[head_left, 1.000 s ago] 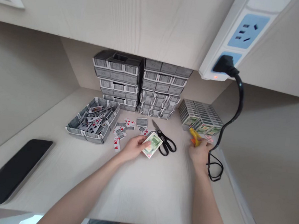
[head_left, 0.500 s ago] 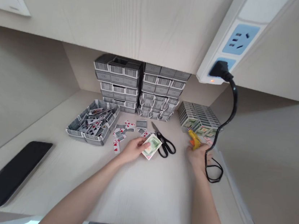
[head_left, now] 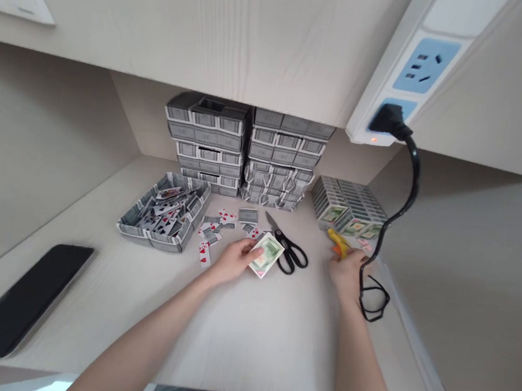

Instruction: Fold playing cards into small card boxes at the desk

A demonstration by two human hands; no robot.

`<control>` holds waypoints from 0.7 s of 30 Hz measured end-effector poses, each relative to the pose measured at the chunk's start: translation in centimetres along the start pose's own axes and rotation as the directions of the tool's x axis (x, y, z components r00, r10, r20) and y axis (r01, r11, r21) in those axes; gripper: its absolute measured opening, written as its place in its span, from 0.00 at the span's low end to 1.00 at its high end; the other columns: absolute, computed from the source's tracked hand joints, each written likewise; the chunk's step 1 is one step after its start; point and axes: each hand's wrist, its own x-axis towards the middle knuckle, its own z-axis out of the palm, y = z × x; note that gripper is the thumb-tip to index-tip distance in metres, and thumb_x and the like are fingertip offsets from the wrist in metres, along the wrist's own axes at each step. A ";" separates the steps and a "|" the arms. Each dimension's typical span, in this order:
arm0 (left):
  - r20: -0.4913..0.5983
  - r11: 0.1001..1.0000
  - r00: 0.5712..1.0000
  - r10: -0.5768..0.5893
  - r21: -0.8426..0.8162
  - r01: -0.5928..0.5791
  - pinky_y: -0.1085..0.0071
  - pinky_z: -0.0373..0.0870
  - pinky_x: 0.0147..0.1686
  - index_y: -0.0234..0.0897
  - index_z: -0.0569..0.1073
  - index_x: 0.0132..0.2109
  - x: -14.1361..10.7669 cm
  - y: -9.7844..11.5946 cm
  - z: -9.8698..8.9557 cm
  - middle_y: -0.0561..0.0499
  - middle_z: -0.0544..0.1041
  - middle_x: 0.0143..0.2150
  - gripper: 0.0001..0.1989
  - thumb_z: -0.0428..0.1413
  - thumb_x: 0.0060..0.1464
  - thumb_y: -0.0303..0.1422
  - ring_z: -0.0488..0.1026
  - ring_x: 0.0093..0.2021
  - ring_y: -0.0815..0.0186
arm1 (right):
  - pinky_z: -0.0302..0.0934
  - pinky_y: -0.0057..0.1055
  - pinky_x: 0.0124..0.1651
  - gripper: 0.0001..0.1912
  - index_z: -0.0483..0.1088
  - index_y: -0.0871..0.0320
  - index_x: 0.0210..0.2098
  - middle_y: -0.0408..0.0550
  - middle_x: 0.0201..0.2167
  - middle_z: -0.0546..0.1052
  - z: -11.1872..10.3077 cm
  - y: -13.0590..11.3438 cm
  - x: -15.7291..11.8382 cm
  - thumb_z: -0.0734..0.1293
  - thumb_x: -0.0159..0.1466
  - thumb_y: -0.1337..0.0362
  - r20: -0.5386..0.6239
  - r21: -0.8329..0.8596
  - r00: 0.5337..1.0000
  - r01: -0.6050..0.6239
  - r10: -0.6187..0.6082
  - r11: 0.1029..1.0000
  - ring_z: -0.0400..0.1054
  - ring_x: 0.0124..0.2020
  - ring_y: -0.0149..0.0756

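Pack (head_left: 270,252) in left hand (head_left: 232,260), print illegible

a pale bench (head_left: 243,339) with faint wood grain fills a recess, its front edge running across the bottom of the view. a light wood-grained panel (head_left: 242,35) overhangs the back, carrying a white power strip (head_left: 375,117) with blue sockets and a small glowing orange light. grey-beige side walls (head_left: 31,129) flank the bench, shadowed beneath the panel. the light is soft, with a bright patch (head_left: 51,388) below the front edge at lower left.
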 end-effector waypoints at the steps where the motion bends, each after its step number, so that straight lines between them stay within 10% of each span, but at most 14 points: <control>1: 0.001 1.000 1.000 -0.003 -0.005 0.003 0.71 0.67 0.35 0.31 0.72 0.39 0.0 0.1 0.0 0.45 0.76 0.36 0.20 0.55 0.45 0.44 0.72 0.35 0.63 | 0.50 0.49 0.46 0.19 0.57 0.62 0.39 0.60 0.40 0.62 -0.1 -0.4 0.0 0.63 0.48 0.65 -0.054 -0.011 0.999 0.005 -0.006 1.000 0.55 0.47 0.54; 4: -0.007 1.000 1.000 -0.010 -0.017 0.010 0.72 0.67 0.33 0.30 0.72 0.38 0.0 0.3 0.0 0.46 0.76 0.34 0.20 0.55 0.46 0.44 0.72 0.33 0.64 | 0.53 0.45 0.45 0.18 0.59 0.61 0.39 0.58 0.40 0.64 -0.1 -1.9 -0.5 0.63 0.50 0.61 -0.155 0.093 0.986 0.071 -0.056 0.993 0.58 0.43 0.49; 8: -0.027 1.000 1.000 -0.006 0.020 0.007 0.74 0.66 0.29 0.32 0.73 0.38 -0.3 0.6 -0.1 0.50 0.76 0.30 0.20 0.53 0.46 0.45 0.71 0.29 0.66 | 0.60 0.34 0.32 0.15 0.63 0.61 0.37 0.51 0.31 0.68 0.6 -5.1 -3.1 0.59 0.57 0.55 0.113 0.516 0.978 0.095 -0.177 0.851 0.63 0.28 0.35; 11: -0.063 0.998 0.998 0.019 0.056 -0.015 0.74 0.65 0.28 0.33 0.74 0.37 -0.2 0.7 -0.4 0.50 0.76 0.30 0.20 0.52 0.47 0.46 0.71 0.30 0.66 | 0.57 0.27 0.21 0.19 0.64 0.58 0.43 0.46 0.28 0.71 1.3 -7.2 -5.4 0.59 0.58 0.53 0.490 0.686 0.812 -0.136 -0.316 0.715 0.59 0.18 0.28; 17: -0.270 1.000 0.963 0.015 0.002 -0.015 0.73 0.65 0.26 0.32 0.76 0.31 0.6 0.7 -1.6 0.49 0.77 0.27 0.24 0.49 0.48 0.50 0.71 0.27 0.65 | 0.44 0.22 0.12 0.19 0.70 0.60 0.35 0.39 0.17 0.69 1.5 -9.6 -6.5 0.67 0.51 0.53 0.747 0.637 0.535 -0.407 -0.395 0.654 0.51 0.09 0.22; 21: -0.266 0.983 0.961 -0.082 -0.182 0.034 0.72 0.66 0.23 0.30 0.76 0.33 0.9 0.8 -2.2 0.46 0.77 0.26 0.28 0.47 0.48 0.53 0.72 0.26 0.64 | 0.40 0.22 0.12 0.18 0.71 0.61 0.30 0.38 0.15 0.67 1.6 -11.0 -6.6 0.71 0.46 0.54 0.759 0.630 0.579 -0.536 -0.298 0.562 0.49 0.10 0.20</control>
